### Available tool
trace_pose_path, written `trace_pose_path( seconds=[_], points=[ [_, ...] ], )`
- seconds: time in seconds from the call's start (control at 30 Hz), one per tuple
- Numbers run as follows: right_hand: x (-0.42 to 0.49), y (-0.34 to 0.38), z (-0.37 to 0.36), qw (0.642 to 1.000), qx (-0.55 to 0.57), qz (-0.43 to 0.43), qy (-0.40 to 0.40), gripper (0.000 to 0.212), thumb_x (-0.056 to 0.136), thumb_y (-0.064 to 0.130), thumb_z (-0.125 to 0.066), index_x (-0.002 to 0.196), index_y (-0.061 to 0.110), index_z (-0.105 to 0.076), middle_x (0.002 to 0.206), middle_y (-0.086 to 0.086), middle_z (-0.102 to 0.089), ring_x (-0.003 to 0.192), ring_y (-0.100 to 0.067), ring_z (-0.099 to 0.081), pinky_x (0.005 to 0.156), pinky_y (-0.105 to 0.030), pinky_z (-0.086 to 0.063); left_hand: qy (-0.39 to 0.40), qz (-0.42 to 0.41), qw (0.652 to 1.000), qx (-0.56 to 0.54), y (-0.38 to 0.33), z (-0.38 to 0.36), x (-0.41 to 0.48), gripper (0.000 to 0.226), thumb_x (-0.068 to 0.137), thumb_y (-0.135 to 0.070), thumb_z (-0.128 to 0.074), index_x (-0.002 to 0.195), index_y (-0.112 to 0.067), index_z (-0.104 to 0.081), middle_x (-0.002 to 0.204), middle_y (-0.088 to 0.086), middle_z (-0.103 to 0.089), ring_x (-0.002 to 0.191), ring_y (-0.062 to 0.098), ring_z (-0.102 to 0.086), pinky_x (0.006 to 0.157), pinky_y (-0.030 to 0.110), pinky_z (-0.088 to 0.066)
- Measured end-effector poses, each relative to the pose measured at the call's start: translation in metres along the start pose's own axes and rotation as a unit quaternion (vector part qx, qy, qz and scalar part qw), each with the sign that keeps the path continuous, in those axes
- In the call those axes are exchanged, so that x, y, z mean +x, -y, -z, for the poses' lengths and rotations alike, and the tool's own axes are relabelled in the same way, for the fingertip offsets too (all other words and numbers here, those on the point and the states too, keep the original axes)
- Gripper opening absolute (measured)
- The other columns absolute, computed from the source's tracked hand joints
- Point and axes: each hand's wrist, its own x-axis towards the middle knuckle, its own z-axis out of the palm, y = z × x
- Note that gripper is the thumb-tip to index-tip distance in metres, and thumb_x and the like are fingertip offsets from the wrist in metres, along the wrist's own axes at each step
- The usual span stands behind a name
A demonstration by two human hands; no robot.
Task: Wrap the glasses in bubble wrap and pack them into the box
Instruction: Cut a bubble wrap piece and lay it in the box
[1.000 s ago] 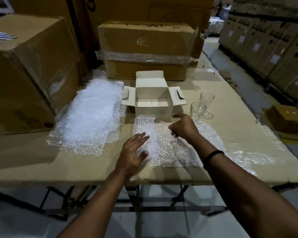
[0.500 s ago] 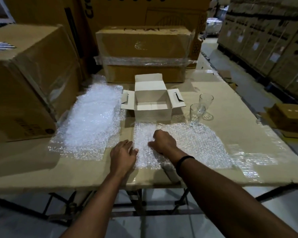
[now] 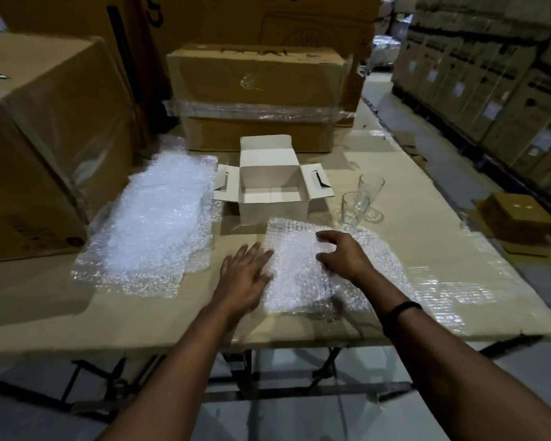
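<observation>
A sheet of bubble wrap (image 3: 295, 275) lies flat on the cardboard-covered table (image 3: 427, 249) in front of me. My left hand (image 3: 244, 275) rests flat on the sheet's left edge, fingers straight. My right hand (image 3: 344, 256) sits on the sheet's right part with fingers bent, fingertips touching the wrap. Two clear glasses (image 3: 353, 210) (image 3: 370, 189) stand upright to the right of a small white box (image 3: 272, 192), which is open with its flaps spread and stands just behind the sheet.
A pile of more bubble wrap (image 3: 153, 221) lies at the left. Large cardboard boxes stand at the left (image 3: 45, 138) and behind (image 3: 255, 97). A small brown box (image 3: 519, 218) sits at the table's right edge. Stacked cartons line the right aisle.
My right hand moved from the sheet's left part to its right part and uncurled from a fist. The left hand slid slightly forward along the sheet's left edge.
</observation>
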Motion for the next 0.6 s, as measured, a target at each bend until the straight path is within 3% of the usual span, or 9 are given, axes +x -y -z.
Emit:
trace_pose_path(
  seconds=[0.1,0.2,0.27,0.4,0.5,0.6],
  points=[
    [0.0,-0.015,0.005,0.984,-0.174,0.012,0.031,0.06,0.084,0.023,-0.074,0.139,0.021,-0.051,0.137,-0.004,-0.056,0.101,-0.022,-0.065,0.077,-0.023,-0.048,0.081,0.009,0.992,0.094,-0.007,-0.007,0.005,0.053,0.097,-0.05,-0.044,0.148,-0.037,-0.034,0.162,-0.006,-0.015,0.15,0.017,-0.003,0.119,0.047,0.0],
    [-0.003,-0.028,0.003,0.942,-0.328,0.067,0.011,0.061,0.089,0.047,-0.062,0.144,0.029,-0.043,0.157,-0.002,-0.029,0.132,-0.028,-0.042,0.105,-0.037,-0.035,0.046,0.027,0.992,0.112,-0.011,-0.009,0.007,0.055,0.093,-0.051,-0.05,0.145,-0.036,-0.04,0.162,-0.005,-0.019,0.149,0.018,-0.01,0.118,0.047,-0.003],
    [-0.007,-0.031,-0.001,0.92,-0.38,0.094,0.031,0.063,0.091,0.054,-0.053,0.148,0.034,-0.035,0.162,0.004,-0.014,0.138,-0.029,-0.031,0.109,-0.045,-0.027,0.003,0.023,0.994,0.11,-0.013,-0.011,0.008,0.06,0.092,-0.051,-0.051,0.148,-0.037,-0.035,0.162,-0.007,-0.015,0.149,0.017,-0.01,0.118,0.045,-0.004],
    [-0.012,-0.033,-0.01,0.919,-0.365,0.135,0.06,0.07,0.093,0.045,-0.054,0.153,0.029,-0.021,0.163,0.009,-0.005,0.148,-0.021,-0.012,0.117,-0.044,-0.015,0.073,0.011,0.986,0.149,-0.014,-0.014,0.01,0.062,0.094,-0.057,-0.043,0.151,-0.04,-0.025,0.163,-0.01,-0.008,0.15,0.016,-0.002,0.118,0.051,0.003],
    [-0.011,-0.027,-0.011,0.927,-0.343,0.137,0.061,0.073,0.095,0.042,-0.053,0.155,0.025,-0.015,0.163,0.005,-0.006,0.149,-0.019,-0.01,0.119,-0.042,-0.011,0.061,0.011,0.98,0.187,-0.009,-0.009,0.005,0.06,0.092,-0.063,-0.038,0.148,-0.041,-0.032,0.161,-0.011,-0.019,0.149,0.018,-0.011,0.117,0.054,0.002],
    [-0.012,-0.027,-0.017,0.913,-0.379,0.11,0.107,0.068,0.098,0.05,-0.041,0.155,0.023,-0.015,0.163,-0.001,-0.008,0.15,-0.021,-0.006,0.119,-0.045,-0.007,0.043,0.023,0.977,0.207,-0.003,0.001,-0.001,0.061,0.086,-0.065,-0.039,0.142,-0.04,-0.042,0.157,-0.011,-0.03,0.146,0.019,-0.02,0.116,0.053,0.0]
  ],
)
